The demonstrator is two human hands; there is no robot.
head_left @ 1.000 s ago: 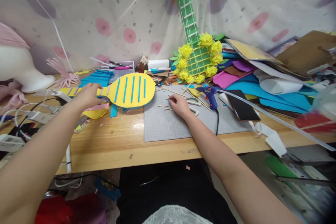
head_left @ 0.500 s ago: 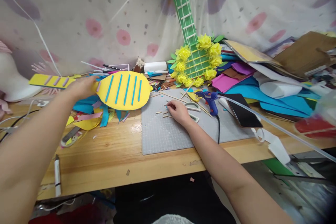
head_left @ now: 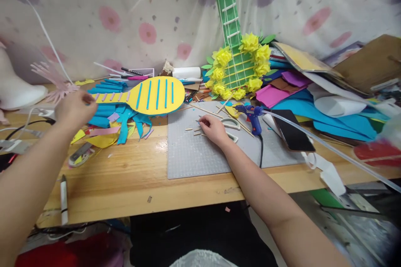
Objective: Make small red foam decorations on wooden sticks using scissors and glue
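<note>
From my remote seat, I see the right hand (head_left: 211, 128) on the cutting mat (head_left: 194, 160), fingertips drawn together; I can't tell whether they pinch anything. Beside it on the mat are stick pieces (head_left: 196, 133) and scissors (head_left: 232, 124). Left of the mat, the left hand (head_left: 78, 107) curls at the neck end of the yellow guitar-shaped piece (head_left: 156, 108); whether it grips or merely touches, I can't say. That piece lies by the mat's back-left corner, over blue paper strips (head_left: 124, 127).

I judge that uneven heap could let it tip if nudged. The glue gun (head_left: 252, 119), on the mat right of the scissors, might burn fingers if hot; its clear glue stick (head_left: 332, 150), reaching past the mat's right edge, could drag it if snagged. I can't read any brand, label or writing.
</note>
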